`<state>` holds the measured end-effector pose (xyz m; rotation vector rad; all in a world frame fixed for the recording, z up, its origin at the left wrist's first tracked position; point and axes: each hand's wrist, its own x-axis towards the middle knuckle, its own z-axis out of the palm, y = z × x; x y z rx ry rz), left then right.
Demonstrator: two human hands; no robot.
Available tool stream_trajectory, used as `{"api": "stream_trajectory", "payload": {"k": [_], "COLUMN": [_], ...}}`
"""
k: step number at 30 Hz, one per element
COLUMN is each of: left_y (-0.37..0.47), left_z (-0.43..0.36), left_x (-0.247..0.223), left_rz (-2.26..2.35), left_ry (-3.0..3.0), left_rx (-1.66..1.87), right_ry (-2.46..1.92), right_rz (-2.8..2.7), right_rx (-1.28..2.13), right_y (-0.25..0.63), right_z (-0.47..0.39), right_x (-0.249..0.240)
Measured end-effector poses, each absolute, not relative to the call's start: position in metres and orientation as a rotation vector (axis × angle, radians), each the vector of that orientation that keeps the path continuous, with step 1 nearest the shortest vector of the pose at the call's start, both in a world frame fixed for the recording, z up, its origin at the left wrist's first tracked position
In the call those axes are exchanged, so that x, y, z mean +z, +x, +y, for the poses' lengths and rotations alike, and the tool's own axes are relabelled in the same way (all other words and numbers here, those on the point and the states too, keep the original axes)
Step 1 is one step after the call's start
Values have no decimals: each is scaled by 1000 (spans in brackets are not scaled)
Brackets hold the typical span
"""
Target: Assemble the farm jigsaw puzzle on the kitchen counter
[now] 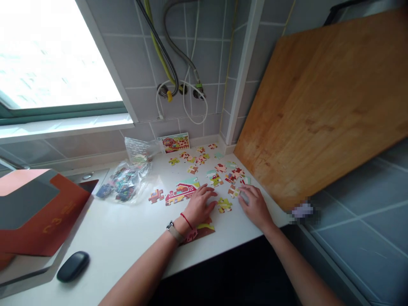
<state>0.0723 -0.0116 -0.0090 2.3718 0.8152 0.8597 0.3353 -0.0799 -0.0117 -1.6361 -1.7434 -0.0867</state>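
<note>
My left hand point(200, 205) lies with fingers apart over jigsaw pieces, between a joined barn section point(180, 193) and a green-yellow piece point(225, 205). Its wrist partly covers another joined section point(205, 230) near the counter's front edge. My right hand point(255, 206) rests on the counter, thumb and index finger apart beside a pale brown puzzle piece point(233, 191); I cannot tell whether the fingertips touch it. Further up lie a green-topped joined section point(214, 177) and several loose pieces point(202, 159). An orange-pink piece point(156, 196) sits left of the barn.
A barn picture card point(174, 143) leans on the back wall. Beside it are clear plastic bags point(129, 180) with more pieces. A laptop point(38, 212) and black mouse point(73, 266) stand left. A large wooden board point(331, 102) leans at right; hoses point(159, 42) hang behind.
</note>
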Motion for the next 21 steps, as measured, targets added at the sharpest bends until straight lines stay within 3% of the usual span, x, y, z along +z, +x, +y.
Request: {"api": "stream_trajectory", "payload": {"k": [5,10,21], "left_y": [60,45,43], "left_z": [-5,10,18], "left_x": [6,11,5], "left_rz": [804,957,1045], "left_ry": [2158,2017,1963], "left_rx": [1130,1314,1244], "right_ry": [-1854,-1790,-1706], "right_rz": [-1785,-1720,-1682], "right_rx": [-125,-5,82], "right_y": [329,333,337], "right_z": [-85,-80,-84], "right_x": [-19,-16,-9]}}
